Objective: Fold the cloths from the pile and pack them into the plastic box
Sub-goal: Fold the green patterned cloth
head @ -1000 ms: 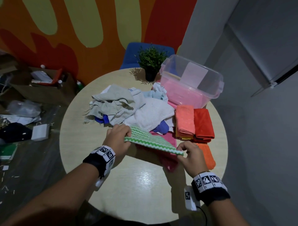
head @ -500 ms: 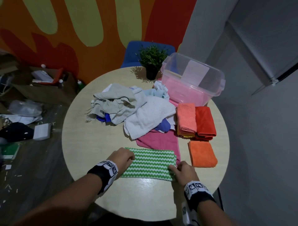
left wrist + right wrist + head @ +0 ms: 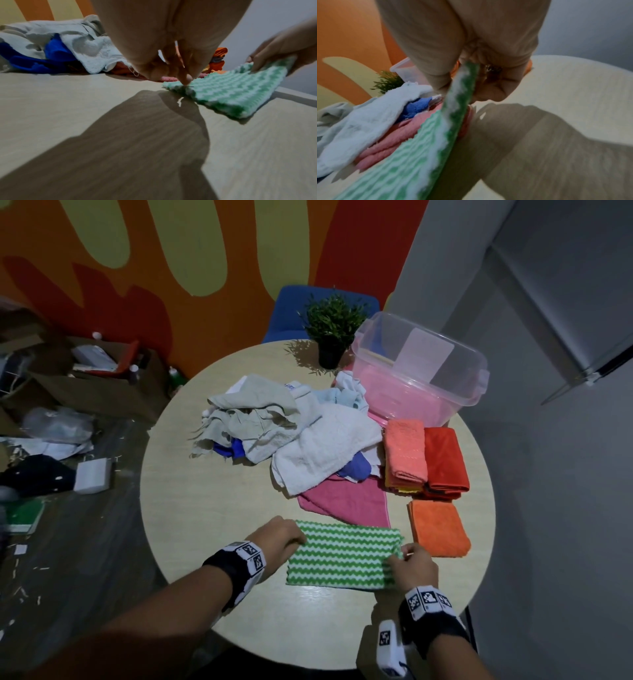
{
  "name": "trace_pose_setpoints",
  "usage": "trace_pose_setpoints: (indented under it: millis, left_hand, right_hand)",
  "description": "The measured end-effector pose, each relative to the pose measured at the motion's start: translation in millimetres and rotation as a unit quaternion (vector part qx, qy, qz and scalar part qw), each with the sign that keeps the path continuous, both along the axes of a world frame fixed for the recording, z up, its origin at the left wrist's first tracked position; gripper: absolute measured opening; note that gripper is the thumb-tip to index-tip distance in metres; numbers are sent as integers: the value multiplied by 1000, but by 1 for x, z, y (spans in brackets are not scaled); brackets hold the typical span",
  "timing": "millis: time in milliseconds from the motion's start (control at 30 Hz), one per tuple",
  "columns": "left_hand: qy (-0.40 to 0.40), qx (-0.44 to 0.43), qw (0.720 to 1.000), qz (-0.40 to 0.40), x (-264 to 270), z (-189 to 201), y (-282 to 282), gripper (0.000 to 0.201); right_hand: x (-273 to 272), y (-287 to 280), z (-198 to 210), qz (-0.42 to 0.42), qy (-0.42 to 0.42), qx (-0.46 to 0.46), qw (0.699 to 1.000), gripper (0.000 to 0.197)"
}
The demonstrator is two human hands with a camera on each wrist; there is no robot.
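Green zigzag cloth (image 3: 342,556) lies on the counter (image 3: 212,508). Left hand (image 3: 279,539) grip presses its left corner; right hand (image 3: 412,565) grip pinches and lifts its right edge.

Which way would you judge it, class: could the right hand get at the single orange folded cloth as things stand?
Probably yes: the orange folded cloth lies uncovered just beyond the right hand, but that hand grips the green zigzag cloth and must release it first.
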State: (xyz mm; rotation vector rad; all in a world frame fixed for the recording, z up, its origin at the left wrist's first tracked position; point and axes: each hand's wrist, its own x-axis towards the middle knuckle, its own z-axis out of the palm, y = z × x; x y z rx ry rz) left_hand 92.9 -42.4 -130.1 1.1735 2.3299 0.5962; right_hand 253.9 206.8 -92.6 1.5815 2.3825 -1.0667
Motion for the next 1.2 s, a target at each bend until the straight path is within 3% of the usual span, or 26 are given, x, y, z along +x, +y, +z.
trace_pose_setpoints:
  millis: [133,200,333,367,467,533,667,800,833,1033,1133,1200]
  left_hand:
    - [-123,-53,991,23,-1,3,10,30]
    - [-164,-38,984,54,-1,4,15,32]
    - [-330,41,914,231,2,5,20,56]
    - [-324,29,917,229,-1,4,21,58]
    - [-281,-23,942,183,-4,-2,17,40]
    - [-293,-21,936,196,-6,-6,16,36]
    - [-358,-18,903,239,-1,-1,17,27]
    - [-473,-26,839,270,6,9,16,22]
    - [-479,-33,833,273,7,8,14,25]
    - [-405,-118,876,234,9,8,6,25]
    - [-267,-181,933,161,4,9,8,30]
    - [-166,-232,950,125,0,13,8,35]
  right_hand:
    - [-16,-11,22,108,107,-8,988,14]
    - [-29,-34,30,160,129,-31,978,18]
    - [-52,-85,26,278,118,-132,944,16]
    - [-54,-89,20,302,106,-129,939,16]
    - [-52,-75,10,263,70,-58,961,16]
    - [-45,-60,5,230,35,-11,973,19]
    - [-39,-51,-14,237,-29,6,971,27]
    - [-43,-57,-30,250,-52,-16,967,40]
    - [-43,-58,-33,247,-48,-26,968,41]
    - [-45,-62,-34,217,-41,-62,973,36]
    - [-47,-62,-33,246,-48,-54,967,27]
    - [-47,-62,-31,263,-49,-50,962,22]
